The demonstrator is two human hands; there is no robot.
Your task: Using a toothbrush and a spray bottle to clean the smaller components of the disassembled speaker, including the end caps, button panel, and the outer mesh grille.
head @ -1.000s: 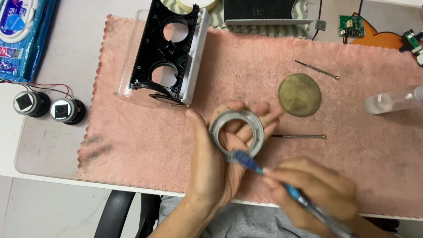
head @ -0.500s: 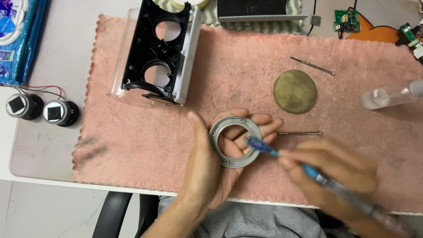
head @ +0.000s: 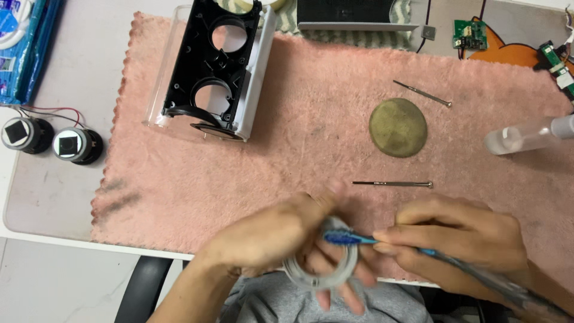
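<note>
One grey ring (head: 320,272), likely light and stiff, best held by its rim; left hand (head: 269,239) grips it; right hand (head: 454,245) pinches a blue-tipped brush (head: 350,238).

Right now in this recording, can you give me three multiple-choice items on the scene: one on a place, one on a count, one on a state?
1. Where does the round olive-green disc lie?
A. on the pink fleecy towel
B. inside the black plastic housing
C. in a hand

2. How many thin metal screwdriver rods lie loose on the towel?
A. one
B. two
C. four

3. What does the left hand hold?
A. nothing
B. a clear bottle
C. a grey metal ring

Answers: 1 A, the disc rests flat on the towel; 2 B, one rod lies above the disc and one below it; 3 C, the fingers wrap the ring while the right hand brings a blue-tipped tool to it.
</note>
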